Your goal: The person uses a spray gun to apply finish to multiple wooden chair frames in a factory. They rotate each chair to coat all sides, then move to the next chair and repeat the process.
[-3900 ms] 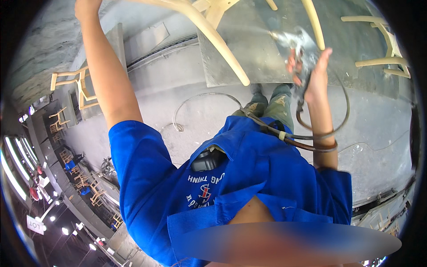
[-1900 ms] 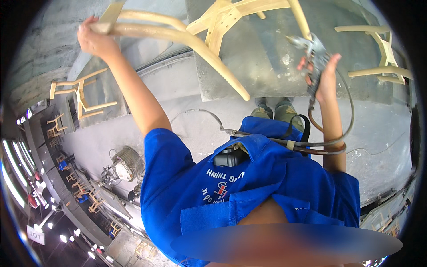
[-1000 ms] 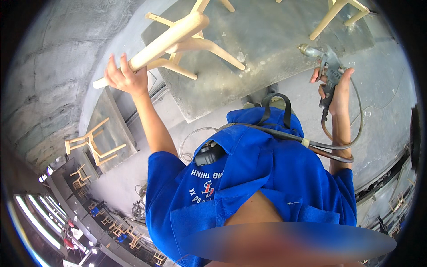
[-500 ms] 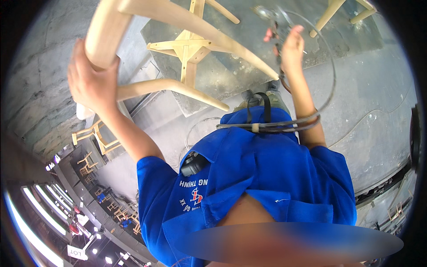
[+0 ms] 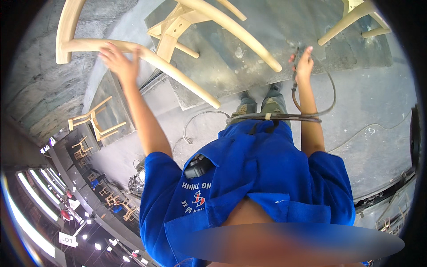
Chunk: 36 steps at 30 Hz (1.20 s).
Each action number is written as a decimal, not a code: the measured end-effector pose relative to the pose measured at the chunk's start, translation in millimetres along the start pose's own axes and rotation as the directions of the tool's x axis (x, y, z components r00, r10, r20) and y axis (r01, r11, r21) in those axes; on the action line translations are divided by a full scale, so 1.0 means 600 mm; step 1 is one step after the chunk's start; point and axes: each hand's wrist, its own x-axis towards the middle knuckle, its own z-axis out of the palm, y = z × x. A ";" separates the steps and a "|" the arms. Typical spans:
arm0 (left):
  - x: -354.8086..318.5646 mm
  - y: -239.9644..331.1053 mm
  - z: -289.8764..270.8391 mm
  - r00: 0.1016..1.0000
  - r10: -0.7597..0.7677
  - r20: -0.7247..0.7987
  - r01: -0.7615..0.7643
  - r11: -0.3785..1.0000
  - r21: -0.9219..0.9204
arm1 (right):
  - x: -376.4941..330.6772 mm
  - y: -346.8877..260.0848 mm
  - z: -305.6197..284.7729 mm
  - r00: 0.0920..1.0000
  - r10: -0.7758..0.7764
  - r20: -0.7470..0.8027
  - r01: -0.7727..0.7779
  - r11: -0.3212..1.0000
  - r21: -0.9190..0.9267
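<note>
A pale wooden chair frame (image 5: 178, 26) lies tipped over on a grey metal platform (image 5: 267, 40), and its long curved rail (image 5: 187, 82) reaches toward me. My left hand (image 5: 118, 60) lies on that rail near its bend with the fingers spread; it looks blurred. My right hand (image 5: 304, 62) is raised at the platform's edge and closed around the grip of an air tool (image 5: 293, 71), which the hand mostly hides. The tool's dark hose (image 5: 284, 116) loops down across my right forearm and blue shirt.
Another wooden chair frame (image 5: 356, 18) stands at the platform's top right. More chair frames (image 5: 95, 122) sit on a lower platform at left. A thin cable (image 5: 195, 122) curls on the concrete floor near my boots (image 5: 260, 102). A long workshop hall with lights runs along the lower left.
The chair frame has swung lower and to the right. My left hand has loosened from a full grip on the rail to spread fingers. My right hand with the tool has stayed high.
</note>
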 end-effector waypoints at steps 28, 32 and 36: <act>-0.281 0.098 0.226 0.937 -0.330 0.111 0.323 0.703 -0.634 | -0.149 0.202 0.625 0.930 0.171 0.325 -0.215 0.971 0.104; -0.260 0.076 0.229 0.945 -0.299 0.133 0.314 0.715 -0.625 | -0.183 0.290 0.533 0.929 0.309 0.203 -0.314 0.949 -0.011; -0.234 0.060 0.234 0.923 -0.354 0.151 0.356 0.634 -0.686 | -0.226 0.304 0.465 0.960 0.251 0.127 -0.241 0.967 -0.086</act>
